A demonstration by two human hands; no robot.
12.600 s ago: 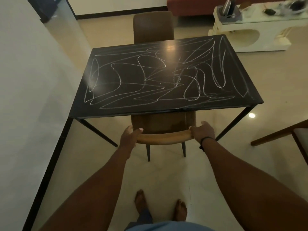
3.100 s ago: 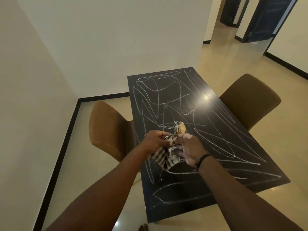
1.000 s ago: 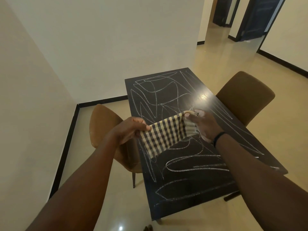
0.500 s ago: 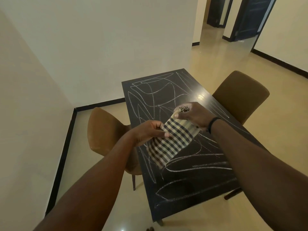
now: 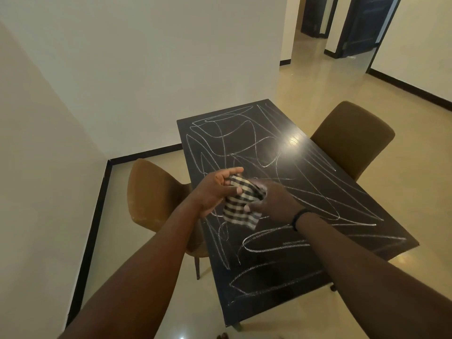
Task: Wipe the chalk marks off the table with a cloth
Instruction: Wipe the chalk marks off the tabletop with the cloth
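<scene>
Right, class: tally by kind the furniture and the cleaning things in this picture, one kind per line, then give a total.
Tables: 1, the black table with chalk marks
Chairs: 2, the left chair and the right chair
Cloths: 1, the checked cloth, held by the left hand and right hand
Total: 4

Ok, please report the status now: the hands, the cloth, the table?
Left hand and right hand both gripping checked cloth, bunched above table. Chalk marks unwiped. Nothing in the way.
</scene>
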